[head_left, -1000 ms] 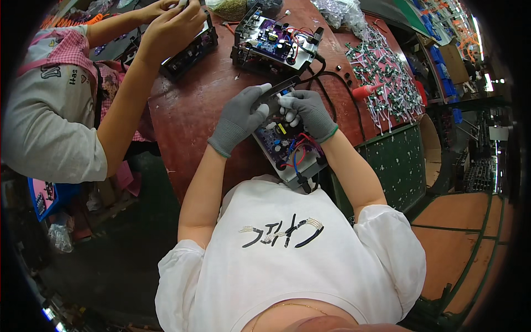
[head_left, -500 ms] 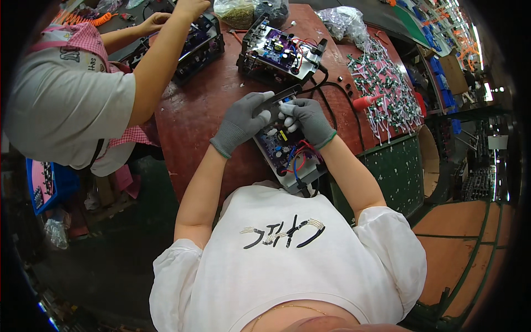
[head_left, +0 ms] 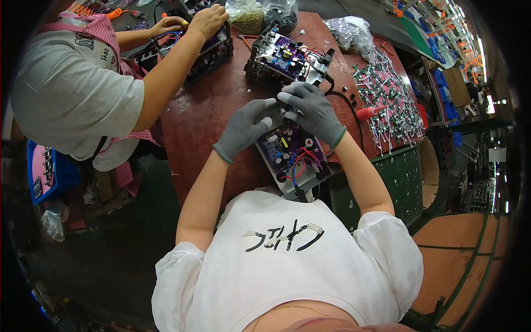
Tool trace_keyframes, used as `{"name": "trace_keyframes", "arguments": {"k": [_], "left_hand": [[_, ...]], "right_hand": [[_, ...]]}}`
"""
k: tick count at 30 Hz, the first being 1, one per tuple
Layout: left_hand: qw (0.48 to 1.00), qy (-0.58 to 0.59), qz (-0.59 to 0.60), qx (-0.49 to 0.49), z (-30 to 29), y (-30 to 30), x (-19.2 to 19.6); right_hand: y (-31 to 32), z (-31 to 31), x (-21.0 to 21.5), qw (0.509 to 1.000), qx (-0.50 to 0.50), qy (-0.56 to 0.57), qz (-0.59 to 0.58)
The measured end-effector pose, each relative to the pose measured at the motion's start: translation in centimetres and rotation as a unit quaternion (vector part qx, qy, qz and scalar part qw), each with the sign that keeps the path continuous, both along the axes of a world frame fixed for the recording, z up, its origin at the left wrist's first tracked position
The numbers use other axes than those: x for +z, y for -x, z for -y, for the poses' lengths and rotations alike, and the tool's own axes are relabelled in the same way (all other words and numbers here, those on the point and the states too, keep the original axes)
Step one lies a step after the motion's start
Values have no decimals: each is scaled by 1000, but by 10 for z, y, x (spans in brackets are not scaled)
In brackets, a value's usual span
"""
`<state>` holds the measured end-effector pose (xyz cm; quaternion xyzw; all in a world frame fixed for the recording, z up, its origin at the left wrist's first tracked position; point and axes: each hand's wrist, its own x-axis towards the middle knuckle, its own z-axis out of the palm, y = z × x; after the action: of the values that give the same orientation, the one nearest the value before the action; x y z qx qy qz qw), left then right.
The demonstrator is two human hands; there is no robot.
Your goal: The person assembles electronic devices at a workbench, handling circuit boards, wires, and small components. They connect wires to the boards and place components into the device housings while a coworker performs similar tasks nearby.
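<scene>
An electronic unit with a purple circuit board (head_left: 281, 145), red and blue wires and a metal base stands at the table's near edge in front of me. My left hand (head_left: 243, 130), in a grey glove with pale fingertips, curls its thumb and fingers around the left end of the unit's dark upright end panel (head_left: 279, 112). At the same panel, my right hand (head_left: 316, 113), gloved alike, bends its fingers over the far side with the thumb nearer me. Whatever lies between the right fingertips is hidden.
Beyond my hands sits a similar open unit (head_left: 287, 58) with a black cable. Many small boards with white leads (head_left: 387, 99) cover the right side, beside a red bottle (head_left: 368, 113). At left, a co-worker's hands (head_left: 207, 23) work on another unit (head_left: 213, 55). Plastic bags (head_left: 246, 16) lie behind.
My right hand has shifted from the panel's near side up over its top, fingers now reaching further away. The co-worker's hands have moved down and right. The whole view has shifted slightly.
</scene>
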<state>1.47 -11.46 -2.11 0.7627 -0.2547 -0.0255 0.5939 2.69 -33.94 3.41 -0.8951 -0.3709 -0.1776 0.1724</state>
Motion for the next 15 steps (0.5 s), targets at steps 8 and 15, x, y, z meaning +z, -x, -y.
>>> {"name": "trace_keyframes", "arguments": {"k": [8,15], "left_hand": [[1000,-14,-12,14,-2,4,9],[999,-24,24,11,-1,2,3]], "right_hand": [[-3,-8,-3,999,-6,29,-38],[-2,-11,-1,998,-30,25,-50]]}}
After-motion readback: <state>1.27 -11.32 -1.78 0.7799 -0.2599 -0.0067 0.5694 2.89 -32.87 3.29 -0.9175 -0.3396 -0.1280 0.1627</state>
